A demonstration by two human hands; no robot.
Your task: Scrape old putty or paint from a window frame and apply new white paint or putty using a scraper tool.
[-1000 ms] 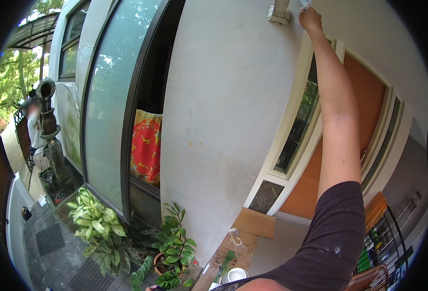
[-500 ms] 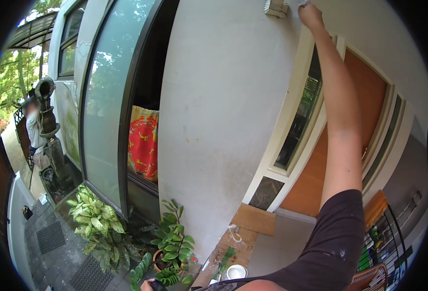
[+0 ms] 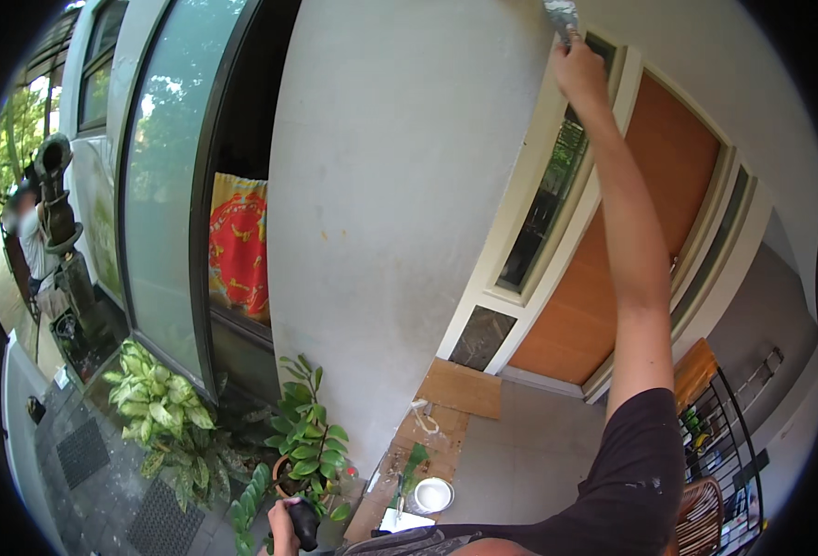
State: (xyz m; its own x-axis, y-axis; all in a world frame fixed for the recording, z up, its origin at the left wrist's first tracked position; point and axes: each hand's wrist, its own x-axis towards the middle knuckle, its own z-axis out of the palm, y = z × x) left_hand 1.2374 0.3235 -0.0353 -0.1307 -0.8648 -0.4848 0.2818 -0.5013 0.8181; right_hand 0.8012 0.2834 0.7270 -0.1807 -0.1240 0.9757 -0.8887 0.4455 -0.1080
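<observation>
My right hand [image 3: 580, 76] is raised high on an outstretched arm, closed around a putty knife [image 3: 562, 13]. Whitish paste is smeared on the blade, which lies close to the upper edge of the grey-white wall [image 3: 386, 185], beside the cream door frame; whether it touches cannot be made out. Low down, my left hand [image 3: 283, 528] is closed on a rounded black object [image 3: 306, 524] whose kind I cannot make out. It is held near a potted green plant [image 3: 312, 426]. A white tub [image 3: 432, 495] stands on the floor below me.
Brown cardboard [image 3: 460, 389] lies along the wall's foot. An orange-brown door [image 3: 627, 241] is at the right, above a metal rack [image 3: 719, 435] and a woven chair [image 3: 701, 510]. Variegated leaves [image 3: 154, 394] grow under the window [image 3: 173, 204]. A person [image 3: 34, 236] stands far left by a stone fountain [image 3: 57, 208].
My right hand has come down slightly, and the knife's blade now shows. The wall fixture at the top has left view. My left hand and its black object show more fully.
</observation>
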